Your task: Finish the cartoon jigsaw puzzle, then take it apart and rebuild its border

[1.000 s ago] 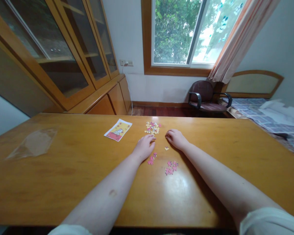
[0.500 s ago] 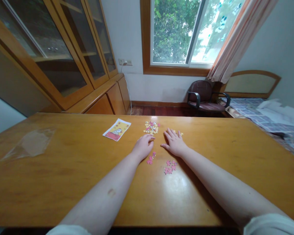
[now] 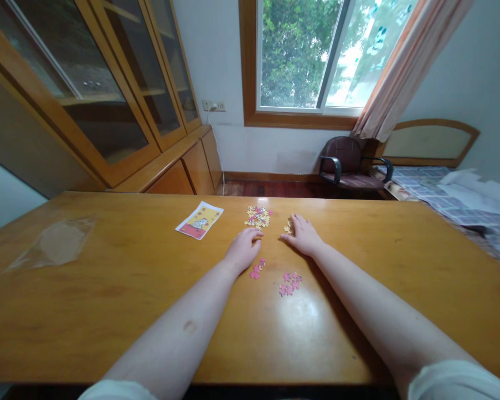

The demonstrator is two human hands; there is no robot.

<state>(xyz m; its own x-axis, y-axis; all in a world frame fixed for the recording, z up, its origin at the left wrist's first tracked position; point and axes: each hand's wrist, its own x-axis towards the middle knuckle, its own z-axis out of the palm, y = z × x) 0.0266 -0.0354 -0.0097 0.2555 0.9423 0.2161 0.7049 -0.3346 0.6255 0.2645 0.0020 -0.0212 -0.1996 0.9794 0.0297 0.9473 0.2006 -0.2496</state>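
My right hand (image 3: pixel 304 235) lies palm down with its fingers stretched out, partly covering a few yellow jigsaw pieces (image 3: pixel 288 227) that show at its left side. Palm down on the tabletop, my left hand (image 3: pixel 244 246) rests with loosely bent fingers and no piece visible in it. Just beyond its fingertips is a heap of mixed yellow and pink jigsaw pieces (image 3: pixel 258 216). Closer to me, a small group of pink jigsaw pieces (image 3: pixel 256 270) lies below the left hand. Another group of pink pieces (image 3: pixel 290 284) sits to the right of that.
A picture card (image 3: pixel 200 220) with a yellow and pink print lies left of the heap. Farther left is a clear plastic bag (image 3: pixel 56 243) on the wooden table (image 3: pixel 129 300). Beyond the table stand a glass-door cabinet (image 3: pixel 166 141), an armchair (image 3: pixel 344 161) and a bed (image 3: pixel 433 186).
My right hand has shifted a little to the right, uncovering yellow pieces at its left side. The left hand stays nearly where it was.
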